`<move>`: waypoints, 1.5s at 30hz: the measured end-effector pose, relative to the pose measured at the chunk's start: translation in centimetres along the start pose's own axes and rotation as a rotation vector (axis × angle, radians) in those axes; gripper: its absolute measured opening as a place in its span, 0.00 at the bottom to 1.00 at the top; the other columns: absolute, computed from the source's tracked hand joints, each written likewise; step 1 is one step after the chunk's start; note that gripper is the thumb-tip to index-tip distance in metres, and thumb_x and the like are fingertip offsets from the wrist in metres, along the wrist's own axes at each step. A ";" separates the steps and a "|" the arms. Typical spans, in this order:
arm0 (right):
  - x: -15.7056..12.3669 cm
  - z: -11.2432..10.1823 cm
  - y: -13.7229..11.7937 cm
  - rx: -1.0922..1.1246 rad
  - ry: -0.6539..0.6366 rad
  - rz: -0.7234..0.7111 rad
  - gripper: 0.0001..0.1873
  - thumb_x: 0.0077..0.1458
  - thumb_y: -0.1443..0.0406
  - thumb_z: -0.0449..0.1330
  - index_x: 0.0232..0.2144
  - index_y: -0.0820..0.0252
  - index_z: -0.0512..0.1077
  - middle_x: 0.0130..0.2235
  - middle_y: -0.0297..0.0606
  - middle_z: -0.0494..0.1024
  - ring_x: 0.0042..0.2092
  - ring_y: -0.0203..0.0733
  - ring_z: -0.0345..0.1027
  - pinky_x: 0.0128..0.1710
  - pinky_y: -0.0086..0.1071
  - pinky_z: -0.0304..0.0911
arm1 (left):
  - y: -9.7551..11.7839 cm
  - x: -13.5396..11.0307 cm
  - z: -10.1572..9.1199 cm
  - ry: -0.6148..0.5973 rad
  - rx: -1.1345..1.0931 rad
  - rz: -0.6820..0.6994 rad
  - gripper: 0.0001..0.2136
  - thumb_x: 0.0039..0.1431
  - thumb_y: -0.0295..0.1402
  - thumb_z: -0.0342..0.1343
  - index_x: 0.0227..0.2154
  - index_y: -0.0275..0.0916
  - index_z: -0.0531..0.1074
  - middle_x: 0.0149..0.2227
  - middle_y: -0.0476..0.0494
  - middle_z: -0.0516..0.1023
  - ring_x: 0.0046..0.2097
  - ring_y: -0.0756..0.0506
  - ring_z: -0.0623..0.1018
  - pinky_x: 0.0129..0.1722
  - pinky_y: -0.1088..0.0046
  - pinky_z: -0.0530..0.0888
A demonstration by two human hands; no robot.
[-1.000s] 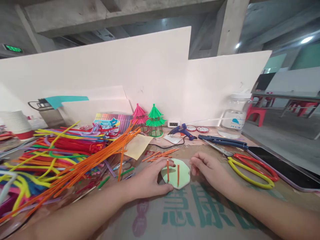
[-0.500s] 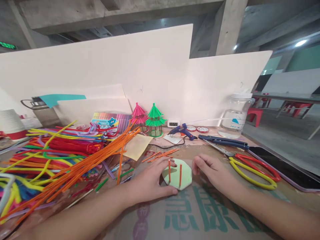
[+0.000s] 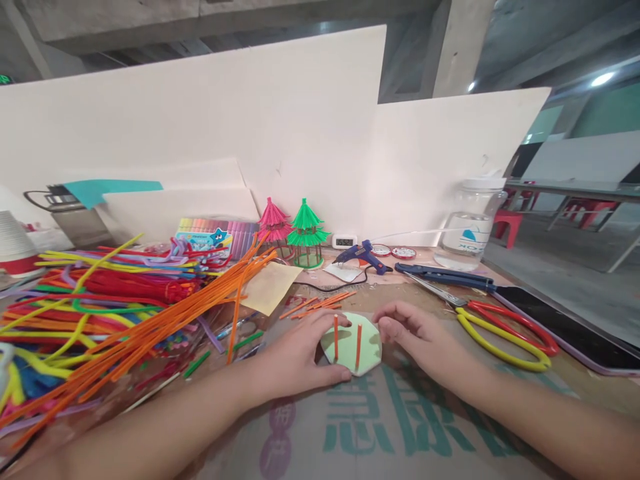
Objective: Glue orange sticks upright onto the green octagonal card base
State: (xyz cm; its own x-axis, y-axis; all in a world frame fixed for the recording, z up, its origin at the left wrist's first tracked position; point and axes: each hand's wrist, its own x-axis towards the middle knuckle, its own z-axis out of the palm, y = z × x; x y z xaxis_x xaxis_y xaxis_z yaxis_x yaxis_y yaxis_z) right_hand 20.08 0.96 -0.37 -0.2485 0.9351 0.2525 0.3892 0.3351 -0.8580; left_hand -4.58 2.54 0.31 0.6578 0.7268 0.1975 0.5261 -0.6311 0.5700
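Observation:
A pale green octagonal base (image 3: 367, 353) lies on the brown board, with two short orange sticks (image 3: 359, 347) standing upright on it. My left hand (image 3: 313, 347) is closed around the base's left side, thumb at the front edge and fingers behind. At the right rim, my right hand (image 3: 413, 330) has its fingers curled, with thumb and fingertips against the edge. Several cut orange sticks (image 3: 325, 303) lie just behind the base. Farther back stands a small green two-tiered pavilion model (image 3: 306, 233), beside a pink one (image 3: 273, 223).
A large heap of colourful pipe cleaners (image 3: 115, 313) spreads across the left. Behind my right hand are a glue gun (image 3: 364, 257), a blue-handled tool (image 3: 445, 277), scissors (image 3: 505, 340), a phone (image 3: 565, 327) and a water bottle (image 3: 467, 227). White panels (image 3: 200, 133) rise at the back.
My right hand has moved left to the base's right rim, its fingers less tightly bunched. My left hand keeps its hold. The camera view has shifted slightly.

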 end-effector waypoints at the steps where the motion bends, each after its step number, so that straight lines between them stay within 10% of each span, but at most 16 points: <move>1: 0.0 0.0 0.0 0.000 0.001 -0.003 0.15 0.65 0.54 0.54 0.37 0.58 0.73 0.33 0.36 0.77 0.35 0.41 0.70 0.35 0.33 0.66 | -0.1 0.0 0.0 0.001 0.000 0.007 0.26 0.53 0.39 0.67 0.54 0.44 0.69 0.59 0.40 0.73 0.59 0.37 0.73 0.58 0.60 0.71; 23: -0.3 -0.2 -0.5 -0.085 -0.008 -0.020 0.12 0.65 0.58 0.54 0.36 0.57 0.73 0.36 0.37 0.79 0.39 0.42 0.72 0.40 0.34 0.67 | 0.2 0.2 -0.1 -0.043 -0.028 -0.041 0.27 0.54 0.39 0.66 0.56 0.43 0.67 0.56 0.42 0.75 0.56 0.38 0.75 0.55 0.60 0.72; 31: -1.1 0.9 -1.3 -0.174 -0.055 -0.237 0.11 0.61 0.61 0.61 0.46 0.54 0.75 0.37 0.35 0.78 0.37 0.40 0.71 0.40 0.33 0.66 | -0.3 0.6 0.3 -0.027 -0.003 0.026 0.24 0.56 0.44 0.65 0.54 0.45 0.68 0.54 0.44 0.76 0.56 0.38 0.75 0.56 0.60 0.71; 45: -1.1 0.8 -1.5 -0.180 -0.139 -0.250 0.08 0.62 0.65 0.59 0.29 0.58 0.71 0.31 0.33 0.76 0.34 0.36 0.68 0.37 0.29 0.61 | 0.5 1.2 0.8 -0.036 0.074 0.136 0.20 0.59 0.47 0.62 0.49 0.44 0.69 0.52 0.44 0.76 0.55 0.40 0.75 0.54 0.60 0.71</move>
State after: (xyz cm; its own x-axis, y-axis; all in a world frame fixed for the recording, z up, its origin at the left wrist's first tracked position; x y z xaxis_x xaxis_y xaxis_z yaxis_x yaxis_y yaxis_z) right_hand 19.06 -0.68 0.24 -0.4697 0.8008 0.3717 0.4477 0.5789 -0.6815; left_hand -3.14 2.88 0.19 0.7441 0.6237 0.2395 0.4683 -0.7425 0.4789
